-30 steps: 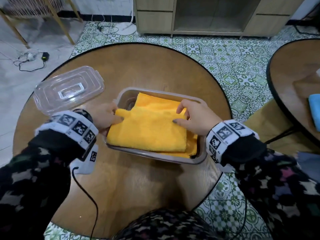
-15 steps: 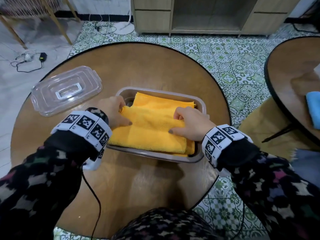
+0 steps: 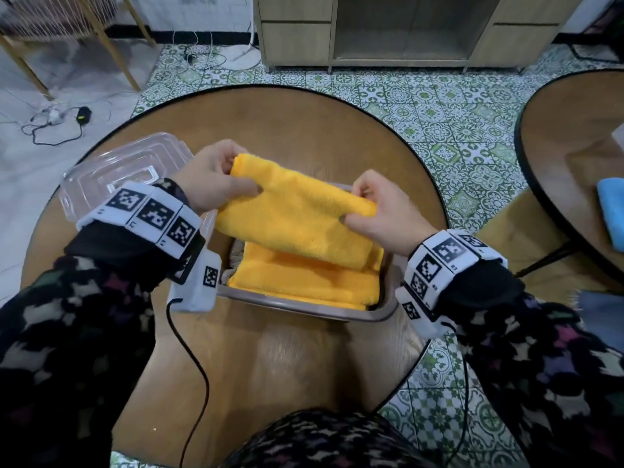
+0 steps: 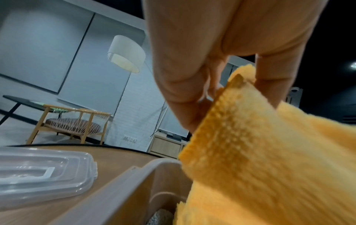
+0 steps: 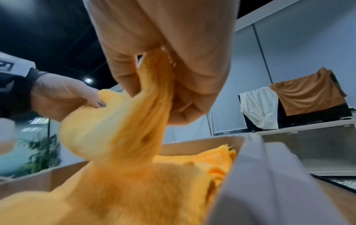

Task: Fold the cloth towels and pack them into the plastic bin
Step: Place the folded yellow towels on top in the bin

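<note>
Where both hands had pressed the yellow towel (image 3: 297,217) flat half a second earlier, left hand (image 3: 209,179) and right hand (image 3: 378,216) now pinched its far edge, lifted above the bin (image 3: 304,304); refold likely.

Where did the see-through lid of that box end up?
In the head view the clear plastic lid lies flat on the round wooden table, at the person's left, beside the grey plastic bin and partly behind the left hand.

I see the fluffy yellow towel (image 3: 297,211) lifted at its far edge, its lower folds lying inside the grey bin (image 3: 388,309).
</note>
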The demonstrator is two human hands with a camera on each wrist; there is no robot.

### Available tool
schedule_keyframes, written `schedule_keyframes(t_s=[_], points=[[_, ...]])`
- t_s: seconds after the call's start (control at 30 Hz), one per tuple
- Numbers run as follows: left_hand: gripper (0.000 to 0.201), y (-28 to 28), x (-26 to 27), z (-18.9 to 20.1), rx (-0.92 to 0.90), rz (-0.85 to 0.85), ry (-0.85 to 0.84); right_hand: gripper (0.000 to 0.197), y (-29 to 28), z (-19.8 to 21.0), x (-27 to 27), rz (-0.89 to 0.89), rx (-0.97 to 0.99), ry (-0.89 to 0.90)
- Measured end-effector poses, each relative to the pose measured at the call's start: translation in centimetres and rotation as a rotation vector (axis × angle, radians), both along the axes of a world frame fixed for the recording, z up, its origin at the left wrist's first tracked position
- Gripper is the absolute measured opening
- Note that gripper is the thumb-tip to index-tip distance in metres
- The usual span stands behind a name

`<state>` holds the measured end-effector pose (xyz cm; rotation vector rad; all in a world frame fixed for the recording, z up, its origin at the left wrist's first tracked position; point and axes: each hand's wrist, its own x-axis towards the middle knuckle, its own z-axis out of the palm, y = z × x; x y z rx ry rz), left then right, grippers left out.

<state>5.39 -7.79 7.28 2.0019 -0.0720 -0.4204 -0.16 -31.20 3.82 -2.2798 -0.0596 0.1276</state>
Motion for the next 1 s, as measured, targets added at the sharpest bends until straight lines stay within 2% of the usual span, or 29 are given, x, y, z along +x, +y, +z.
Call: schedule_keyframes(t_s=[0.13,0.2,0.23,0.3,0.33,0.37,0.43,0.47,0.5,0.57,0.63,0.7,0.77,0.9,1.0], points=[[0.04,-0.7,1.3,-0.2,-0.12,0.117,-0.191,0.027,-0.6,1.4,1.2,-0.213,0.107,-0.273],[0.037,-1.2,1.8,-0.7,-0.077,0.104,-0.18,0.027,-0.9,1.6,1.7,-0.231,0.04,-0.222],[0.035,-1.5,1.8,-1.4,0.013,0.078,-0.168,0.028,-1.0,1.5,1.7,-0.214,-0.04,-0.113],[0.031,-2.1,1.2,-3.2,0.365,0.016,-0.145,0.038,-1.0,0.5,1.3,-0.149,-0.234,0.135],[0.041,-2.4,0.8,-3.9,0.534,-0.004,-0.151,0.043,-0.9,0.0,1.0,-0.122,-0.321,0.189],[0.052,-2.6,0.2,-4.2,0.63,-0.014,-0.195,0.046,-0.7,-0.2,0.6,-0.115,-0.392,0.159],[0.059,-3.1,-0.6,-3.5,0.624,-0.071,-0.438,0.041,-0.2,0.4,0.2,-0.114,-0.483,-0.038],[0.056,-3.2,-0.7,-3.2,0.626,-0.183,-0.529,0.036,0.1,0.8,0.2,-0.069,-0.498,-0.099],[0.053,-3.4,-0.6,-3.0,0.663,-0.349,-0.543,0.032,0.3,1.1,0.2,0.017,-0.513,-0.091],[0.057,-4.1,-0.6,-3.5,0.845,-0.673,-0.374,0.036,1.1,1.2,0.3,0.249,-0.591,0.057],[0.065,-4.7,-1.0,-4.8,1.075,-0.85,-0.209,0.05,2.0,0.7,0.0,0.414,-0.727,0.254],[0.074,-5.1,-1.8,-6.7,1.231,-0.875,-0.112,0.067,2.7,-0.2,-0.2,0.497,-0.871,0.418],[0.081,-5.2,-2.7,-8.1,1.244,-0.83,-0.06,0.084,3.3,-1.2,-0.6,0.517,-0.94,0.528],[0.084,-5.4,-2.2,-8.9,1.231,-0.839,-0.007,0.11,3.9,-2.5,-0.2,0.518,-0.941,0.605],[0.086,-5.7,-1.7,-8.6,1.253,-0.865,0.014,0.119,3.9,-2.2,0.5,0.575,-0.98,0.661]])
